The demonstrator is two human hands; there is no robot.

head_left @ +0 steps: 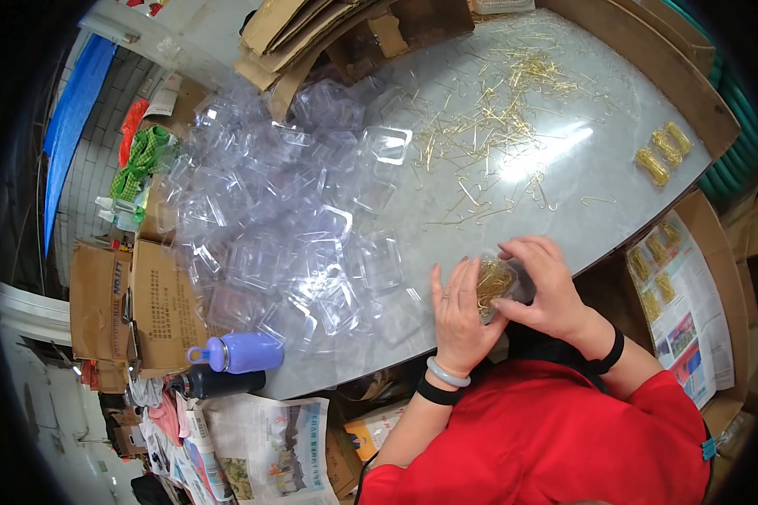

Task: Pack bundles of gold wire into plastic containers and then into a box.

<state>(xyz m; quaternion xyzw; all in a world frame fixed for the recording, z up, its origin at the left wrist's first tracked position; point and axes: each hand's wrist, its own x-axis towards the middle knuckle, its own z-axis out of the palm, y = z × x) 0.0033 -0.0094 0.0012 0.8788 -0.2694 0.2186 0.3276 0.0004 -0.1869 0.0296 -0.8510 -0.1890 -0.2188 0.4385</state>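
Observation:
At the table's near edge, a small clear plastic box [522, 291] is held between my two hands, with a tangle of gold wire hooks [494, 283] inside. My left hand [463, 316] is closed along the left side of the box, fingers pressed together. My right hand [546, 290] curves round the other side, its thumb and fingertips on the rim. Whether the lid is fastened cannot be made out. Beyond my hands, loose gold hooks [505, 118] lie scattered over the grey tabletop [598, 151].
A big heap of clear plastic boxes [278, 219] covers the table's left. Purple [248, 353] and dark bottles [227, 382] lie near its edge. Bundled gold hooks [664, 153] sit at far right; more lie on newspaper in a carton [728, 278]. Cardboard [312, 34] stands at the back.

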